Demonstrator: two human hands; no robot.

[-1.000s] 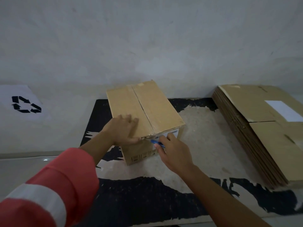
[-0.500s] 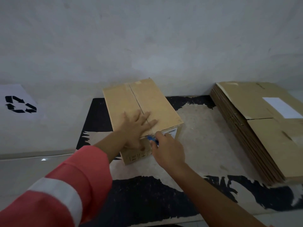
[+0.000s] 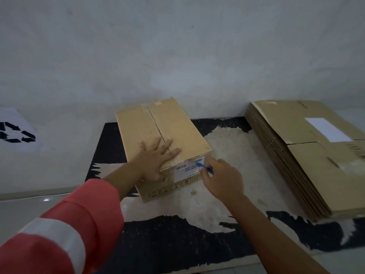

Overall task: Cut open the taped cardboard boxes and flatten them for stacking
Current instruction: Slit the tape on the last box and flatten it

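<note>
Closed cardboard box (image 3: 162, 135) sits on a worn black-and-pale mat (image 3: 177, 240), long axis running away toward the grey wall (image 3: 177, 46). Centre seam taped along the top. Left hand (image 3: 156, 159) lies flat on the near end of the top, fingers spread across the seam. Right hand (image 3: 221, 180) grips a blue cutter (image 3: 205, 168), its tip at the white label (image 3: 187, 169) on the near face, just under the top edge. Red sleeve with 1 pale band (image 3: 59, 234) on the left arm. Stack of flattened boxes (image 3: 308, 155) lies to the right, well apart. Recycling sign (image 3: 15, 131) at far left.
</note>
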